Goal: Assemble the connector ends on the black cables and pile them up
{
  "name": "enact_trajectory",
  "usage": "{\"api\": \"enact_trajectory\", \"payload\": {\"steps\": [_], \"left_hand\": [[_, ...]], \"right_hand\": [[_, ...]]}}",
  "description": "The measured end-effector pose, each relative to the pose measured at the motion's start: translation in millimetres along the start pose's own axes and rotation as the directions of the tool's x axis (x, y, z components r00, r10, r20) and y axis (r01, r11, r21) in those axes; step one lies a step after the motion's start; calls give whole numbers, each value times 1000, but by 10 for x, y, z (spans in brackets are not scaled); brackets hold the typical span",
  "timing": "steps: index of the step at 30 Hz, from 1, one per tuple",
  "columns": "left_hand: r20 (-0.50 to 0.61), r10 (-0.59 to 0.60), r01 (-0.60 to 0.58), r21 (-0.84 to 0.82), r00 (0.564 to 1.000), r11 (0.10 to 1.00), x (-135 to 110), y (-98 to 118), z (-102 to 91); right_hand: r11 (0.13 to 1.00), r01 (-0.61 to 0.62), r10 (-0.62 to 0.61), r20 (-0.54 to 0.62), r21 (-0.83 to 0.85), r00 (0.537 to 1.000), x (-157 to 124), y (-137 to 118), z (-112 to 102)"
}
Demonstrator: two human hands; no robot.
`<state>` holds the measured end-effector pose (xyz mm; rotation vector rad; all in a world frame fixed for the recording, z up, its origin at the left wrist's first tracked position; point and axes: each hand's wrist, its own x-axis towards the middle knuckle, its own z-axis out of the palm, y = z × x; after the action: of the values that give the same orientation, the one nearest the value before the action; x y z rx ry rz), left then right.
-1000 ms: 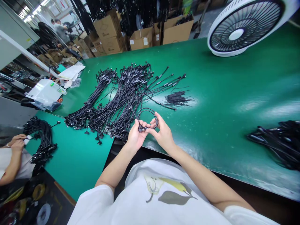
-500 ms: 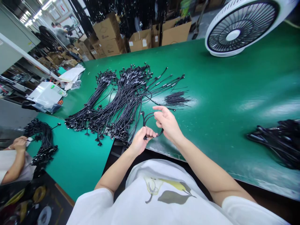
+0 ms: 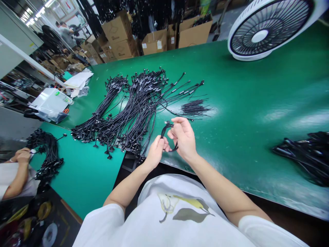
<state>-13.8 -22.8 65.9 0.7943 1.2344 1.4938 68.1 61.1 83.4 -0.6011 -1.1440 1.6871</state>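
Holding: we held one black cable (image 3: 163,133) between our two hands, bent into a small loop above the green work mat (image 3: 244,103), close to the mat's front edge.
Left hand: our left hand (image 3: 155,153) was half closed and angled up and to the right, with its fingers curled around the lower part of the loop.
Right hand: our right hand (image 3: 183,139) was also partly closed, raised slightly higher with the palm turned toward the left hand. Its curled fingers held the loop, and the two hands almost met at the cable.
Arms: both bare forearms (image 3: 218,185) reached forward from white T-shirt sleeves and converged at the wrists (the shirt's pear print (image 3: 180,209) lay directly below our view).
Mat: long bundled black cables (image 3: 131,116) fanned across it just beyond our hands, with a small bunch of thin black wires (image 3: 194,109) to their right. A dark heap of cables (image 3: 303,159) lay at the far right, and a white electric fan (image 3: 259,31) stood at the far corner.
Co-worker: to our left, a person's two hands (image 3: 23,156) worked beside a black cable bunch (image 3: 47,154) on a second green mat (image 3: 82,168).
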Motion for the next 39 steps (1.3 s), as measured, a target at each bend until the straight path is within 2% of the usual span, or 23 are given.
{"api": "enact_trajectory", "payload": {"steps": [3,5,6,9,12,14,15,16,18,20,22,24,25,27,29,32,33,34,36,39], "left_hand": [[137,29,-76,352,990,933,-23,49,-15],[222,-11,-113,539,975,835,-31,89,-44],[257,-48,-122,604,965,788,-33,96,-65],[346,-171,-135,704,922,697,-57,30,-141],[425,-277,-133,717,862,685,-109,-132,-195],[417,-314,-74,692,853,718,-128,-221,-218],[380,-310,-29,672,871,740,-122,-246,-229],[321,-294,20,645,900,764,-106,-258,-241],[158,-245,111,577,957,809,-51,-251,-257],[57,-221,160,523,974,838,7,-234,-241],[98,-195,119,510,976,852,43,-230,-178],[180,-156,45,503,971,863,51,-244,-87],[201,-137,24,484,970,875,47,-253,-46],[211,-147,50,408,966,912,29,-263,8],[289,-282,197,290,915,937,1,-252,16],[453,-488,509,84,746,857,-45,-196,-9],[480,-515,580,16,710,815,-56,-174,-13],[487,-525,623,-52,698,781,-64,-155,-13],[469,-530,658,-160,707,736,-64,-132,6],[431,-525,648,-214,734,731,-46,-152,65]], "right_hand": [[961,162,-166,2,-224,986,-132,-24,-18],[897,288,-282,68,-336,957,-207,-27,-40],[880,321,-298,121,-351,947,-238,-25,-50],[879,319,-228,274,-356,934,-299,-39,-77],[794,369,-256,284,-484,924,-300,-136,-119],[705,411,-334,241,-578,911,-270,-214,-191],[675,412,-356,219,-612,908,-253,-240,-244],[668,395,-359,192,-631,913,-239,-249,-306],[726,316,-318,109,-611,942,-228,-207,-431],[820,188,-192,50,-540,980,-240,-97,-509],[883,-1,44,80,-470,996,-262,38,-505],[890,-211,281,125,-403,951,-275,146,-440],[891,-286,352,137,-352,926,-274,178,-403],[908,-342,386,171,-241,906,-253,200,-359],[924,-338,375,253,-177,892,-216,183,-372],[904,-374,425,333,-207,842,-153,153,-450],[894,-386,443,323,-226,836,-134,149,-473],[888,-389,451,302,-244,840,-115,147,-489],[880,-385,456,261,-279,851,-79,147,-498],[854,-402,495,283,-329,821,-18,147,-485]]}}
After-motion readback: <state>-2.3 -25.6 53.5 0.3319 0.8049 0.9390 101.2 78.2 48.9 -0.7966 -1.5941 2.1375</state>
